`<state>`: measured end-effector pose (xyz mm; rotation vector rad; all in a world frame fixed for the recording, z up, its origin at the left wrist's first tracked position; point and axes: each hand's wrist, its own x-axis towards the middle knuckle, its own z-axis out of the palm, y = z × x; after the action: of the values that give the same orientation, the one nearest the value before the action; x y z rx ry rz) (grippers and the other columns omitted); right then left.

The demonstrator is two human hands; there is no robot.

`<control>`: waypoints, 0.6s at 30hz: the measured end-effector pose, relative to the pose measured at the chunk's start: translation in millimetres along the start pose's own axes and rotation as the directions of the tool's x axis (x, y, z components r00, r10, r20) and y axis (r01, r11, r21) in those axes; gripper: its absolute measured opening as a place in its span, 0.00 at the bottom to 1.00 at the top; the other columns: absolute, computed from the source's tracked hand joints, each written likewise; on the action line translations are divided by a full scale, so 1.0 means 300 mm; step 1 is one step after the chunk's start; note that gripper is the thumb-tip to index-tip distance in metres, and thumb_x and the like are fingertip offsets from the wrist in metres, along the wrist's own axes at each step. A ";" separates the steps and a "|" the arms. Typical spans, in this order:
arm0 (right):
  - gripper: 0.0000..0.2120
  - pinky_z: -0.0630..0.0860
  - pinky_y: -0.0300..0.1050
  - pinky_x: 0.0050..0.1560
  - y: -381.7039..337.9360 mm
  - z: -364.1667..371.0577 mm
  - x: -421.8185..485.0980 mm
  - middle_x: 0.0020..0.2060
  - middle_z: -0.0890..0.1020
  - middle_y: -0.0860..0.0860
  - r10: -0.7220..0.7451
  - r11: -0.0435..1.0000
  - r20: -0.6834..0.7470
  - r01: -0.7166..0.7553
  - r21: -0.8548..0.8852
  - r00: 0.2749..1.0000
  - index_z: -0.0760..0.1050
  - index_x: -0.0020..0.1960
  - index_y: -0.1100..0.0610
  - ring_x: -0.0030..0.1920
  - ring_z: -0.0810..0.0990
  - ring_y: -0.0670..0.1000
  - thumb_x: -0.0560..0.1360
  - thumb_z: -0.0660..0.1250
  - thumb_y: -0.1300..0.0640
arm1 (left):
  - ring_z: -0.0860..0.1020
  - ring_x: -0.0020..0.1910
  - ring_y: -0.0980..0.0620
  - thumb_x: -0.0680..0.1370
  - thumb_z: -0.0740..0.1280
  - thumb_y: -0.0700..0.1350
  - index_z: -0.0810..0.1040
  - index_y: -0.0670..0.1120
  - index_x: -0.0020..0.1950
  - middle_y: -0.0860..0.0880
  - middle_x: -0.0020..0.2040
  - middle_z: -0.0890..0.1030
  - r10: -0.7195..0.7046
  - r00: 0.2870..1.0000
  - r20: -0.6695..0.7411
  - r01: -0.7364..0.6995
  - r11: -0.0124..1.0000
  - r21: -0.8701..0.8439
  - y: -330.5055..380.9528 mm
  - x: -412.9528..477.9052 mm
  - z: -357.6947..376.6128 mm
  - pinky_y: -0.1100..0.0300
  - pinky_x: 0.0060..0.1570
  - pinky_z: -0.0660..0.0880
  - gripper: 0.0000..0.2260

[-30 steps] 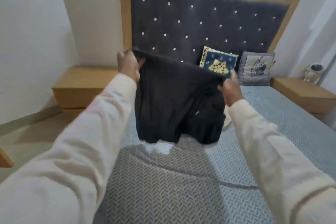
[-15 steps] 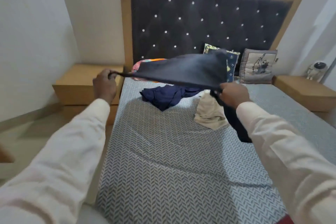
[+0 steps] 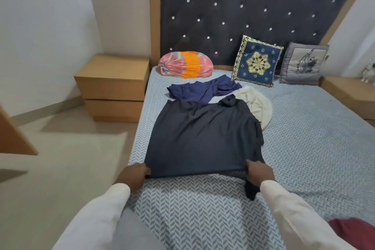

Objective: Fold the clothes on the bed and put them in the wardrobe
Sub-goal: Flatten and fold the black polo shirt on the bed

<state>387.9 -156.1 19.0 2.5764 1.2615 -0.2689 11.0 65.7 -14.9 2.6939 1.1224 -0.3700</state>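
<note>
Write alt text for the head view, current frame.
The left hand and right hand grip the near edge of a dark garment spread out on the bed. Beyond it lie a crumpled blue garment and a cream garment, with cushions behind them.

A dark garment (image 3: 203, 138) lies spread flat on the bed (image 3: 304, 148). The left hand (image 3: 134, 176) and right hand (image 3: 260, 174) each grip a near corner (a fold of cloth bunches under the right one). Past its far edge lie a navy garment (image 3: 203, 90) and a cream garment (image 3: 255, 105), both crumpled. A pink-and-orange bundle (image 3: 185, 65), a blue cushion (image 3: 256, 62) and a grey cushion (image 3: 303, 64) sit against the headboard (image 3: 243, 6).
</note>
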 end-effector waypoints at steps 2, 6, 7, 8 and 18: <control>0.16 0.73 0.46 0.50 0.009 0.037 -0.044 0.57 0.80 0.54 0.007 0.999 0.028 -0.006 -0.036 1.000 0.70 0.63 0.52 0.57 0.80 0.57 0.76 0.60 0.53 | 0.77 0.59 0.47 0.75 0.60 0.40 0.77 0.52 0.61 0.48 0.61 0.78 0.010 0.995 0.103 -0.021 0.994 0.107 0.030 -0.037 0.003 0.56 0.57 0.73 0.17; 0.15 0.71 0.44 0.45 0.021 0.076 -0.119 0.54 0.81 0.51 0.020 0.995 -0.006 -0.020 -0.096 1.000 0.71 0.62 0.50 0.54 0.81 0.55 0.75 0.61 0.54 | 0.77 0.61 0.40 0.77 0.63 0.40 0.74 0.43 0.64 0.42 0.63 0.76 -0.041 0.972 0.232 -0.033 0.951 0.306 0.109 -0.095 -0.016 0.51 0.59 0.73 0.16; 0.15 0.72 0.44 0.45 0.019 0.084 -0.150 0.54 0.81 0.50 0.025 0.992 -0.011 -0.026 -0.124 1.000 0.72 0.61 0.50 0.54 0.81 0.54 0.75 0.62 0.53 | 0.76 0.63 0.40 0.77 0.64 0.40 0.73 0.42 0.67 0.41 0.65 0.75 -0.051 0.965 0.256 -0.043 0.936 0.348 0.132 -0.122 -0.010 0.50 0.60 0.72 0.17; 0.14 0.72 0.44 0.46 0.015 0.082 -0.169 0.54 0.81 0.50 0.030 0.989 -0.011 -0.032 -0.144 0.999 0.73 0.61 0.50 0.54 0.81 0.54 0.75 0.62 0.52 | 0.75 0.65 0.41 0.77 0.64 0.41 0.72 0.42 0.69 0.41 0.67 0.74 -0.060 0.960 0.273 -0.051 0.923 0.381 0.152 -0.138 -0.007 0.50 0.62 0.72 0.19; 0.11 0.72 0.41 0.48 0.002 0.103 -0.382 0.56 0.81 0.50 0.174 0.956 0.059 -0.154 -0.251 0.983 0.79 0.57 0.52 0.56 0.81 0.51 0.79 0.60 0.54 | 0.74 0.67 0.45 0.78 0.64 0.44 0.73 0.45 0.70 0.45 0.69 0.74 -0.113 0.925 0.362 -0.049 0.911 0.410 0.237 -0.294 0.061 0.51 0.63 0.73 0.20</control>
<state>317.4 -251.7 21.4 2.4131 0.9778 -0.1691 -0.9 -47.3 0.6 2.7575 1.0647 -1.2043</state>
